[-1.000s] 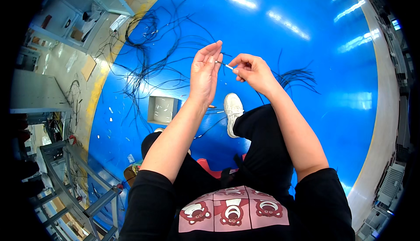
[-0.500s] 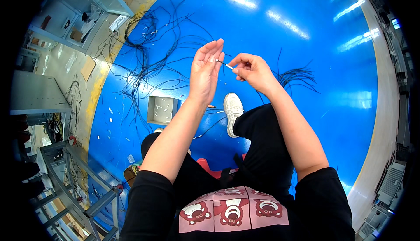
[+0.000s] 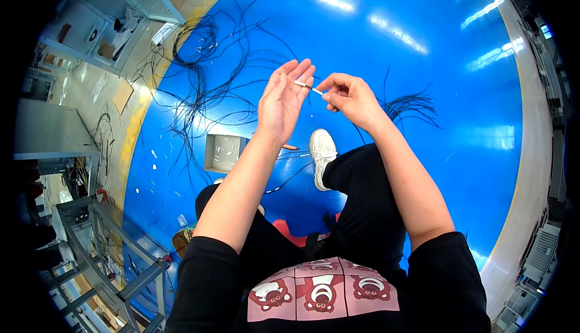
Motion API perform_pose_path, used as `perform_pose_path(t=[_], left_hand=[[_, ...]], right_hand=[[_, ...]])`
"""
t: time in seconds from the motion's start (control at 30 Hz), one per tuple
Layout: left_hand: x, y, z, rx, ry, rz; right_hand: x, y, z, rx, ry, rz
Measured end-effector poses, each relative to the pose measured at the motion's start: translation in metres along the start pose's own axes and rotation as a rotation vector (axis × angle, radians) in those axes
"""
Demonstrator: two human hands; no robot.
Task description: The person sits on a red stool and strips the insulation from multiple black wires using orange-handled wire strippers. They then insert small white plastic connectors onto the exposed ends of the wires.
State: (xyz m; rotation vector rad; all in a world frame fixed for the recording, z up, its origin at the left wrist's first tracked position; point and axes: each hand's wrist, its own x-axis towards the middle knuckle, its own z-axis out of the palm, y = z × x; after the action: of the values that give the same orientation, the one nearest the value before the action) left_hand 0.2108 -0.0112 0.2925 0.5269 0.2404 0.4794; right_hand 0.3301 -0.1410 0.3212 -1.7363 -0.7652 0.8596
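My left hand (image 3: 283, 99) is raised with its fingers straight and close together, and a small white strip (image 3: 307, 86) lies against the fingertips. My right hand (image 3: 349, 96) pinches the other end of that strip between thumb and forefinger. Both hands are held up above my bent legs, over a blue floor (image 3: 374, 43). Whether the left thumb presses on the strip is hidden by the hand.
Tangled thin black wires (image 3: 199, 73) spread over the floor to the left, and a smaller bundle (image 3: 411, 105) lies to the right of my right hand. A small open box (image 3: 223, 152) sits near my white shoe (image 3: 322, 152). Metal shelving (image 3: 103, 254) stands at the left edge.
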Motion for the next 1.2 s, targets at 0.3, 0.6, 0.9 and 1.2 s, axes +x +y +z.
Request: perform_pose_path(t=[0.3,0.6,0.9,1.2], left_hand=[[0.004,0.0,-0.016,0.413,0.259,0.051],[0.002,0.012,-0.014,0.793,0.075,-0.034],[0.006,0.01,-0.018,0.86,0.036,0.0],[0.007,0.013,-0.018,0.87,0.032,-0.014]], right_hand=[[0.004,0.003,-0.001,-0.083,-0.034,-0.017],[0.004,0.003,-0.003,-0.055,0.029,-0.017],[0.003,0.003,-0.005,-0.064,0.038,-0.002],[0.004,0.005,-0.006,-0.05,0.024,0.004]])
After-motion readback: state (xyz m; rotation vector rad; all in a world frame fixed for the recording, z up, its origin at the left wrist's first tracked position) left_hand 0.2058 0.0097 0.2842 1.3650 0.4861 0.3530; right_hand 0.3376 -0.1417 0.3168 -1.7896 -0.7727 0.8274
